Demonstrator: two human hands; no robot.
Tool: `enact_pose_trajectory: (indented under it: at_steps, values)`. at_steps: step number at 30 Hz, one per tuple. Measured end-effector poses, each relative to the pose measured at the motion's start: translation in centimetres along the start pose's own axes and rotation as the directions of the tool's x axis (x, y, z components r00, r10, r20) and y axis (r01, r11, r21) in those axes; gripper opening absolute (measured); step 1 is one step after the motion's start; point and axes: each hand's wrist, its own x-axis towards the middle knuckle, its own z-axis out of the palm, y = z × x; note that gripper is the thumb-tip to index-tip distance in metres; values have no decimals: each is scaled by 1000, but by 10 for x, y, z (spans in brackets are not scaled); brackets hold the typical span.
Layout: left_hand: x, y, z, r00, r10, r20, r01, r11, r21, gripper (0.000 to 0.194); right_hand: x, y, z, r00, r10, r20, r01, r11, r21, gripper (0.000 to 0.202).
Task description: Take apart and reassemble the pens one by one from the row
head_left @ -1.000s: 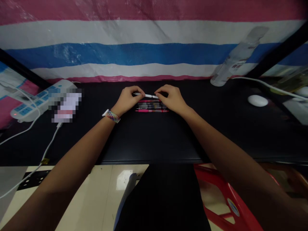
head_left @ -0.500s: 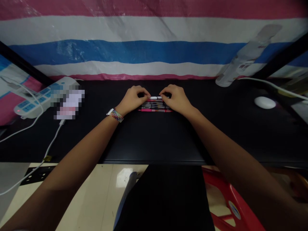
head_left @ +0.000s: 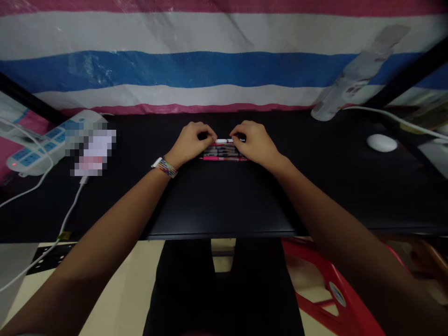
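Several pens lie side by side across the black desk (head_left: 224,200), the nearest a pink pen (head_left: 217,158). Behind it are dark and clear-barrelled pens (head_left: 221,150). At the far side of the row is a white pen (head_left: 221,141). My left hand (head_left: 193,141) pinches its left end between thumb and fingers; a woven multicoloured band is on that wrist. At the other end my right hand (head_left: 254,140) pinches the same pen, and its fingers hide the tip. Both hands partly cover the ends of the row.
On the left are a power strip (head_left: 52,142) and a blurred-out phone (head_left: 94,151) on a white cable. A white mouse (head_left: 382,143) and a tall clear bottle (head_left: 350,79) stand to the right. Striped sheeting (head_left: 210,70) hangs behind. A red stool (head_left: 315,266) is below.
The camera view has shifted slightly, and my legs now show more below the desk. Both hands keep their pinch on the white pen, which stays at the back of the row.
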Motion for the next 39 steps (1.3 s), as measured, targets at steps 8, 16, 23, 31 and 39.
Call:
enact_pose_trajectory:
  at_steps: [8,16,23,31,39]
  values:
    - [2,17,19,981,-143,-133,109,966,-235,16,0,-8,20,973,199,-114,-163,949,270,20]
    - [-2,31,24,970,-211,-124,156,923,-351,20,-4,-18,27,957,265,-122,-207,911,357,20]
    - [-3,31,28,959,-236,-159,175,930,-323,20,-4,-16,25,956,272,-114,-216,909,355,21]
    - [-22,42,23,953,-277,-124,211,899,-384,19,-22,-32,23,953,287,-100,-228,892,390,20]
    - [-36,45,18,953,-281,-113,208,878,-431,18,-30,-41,22,964,255,-73,-207,895,394,20]
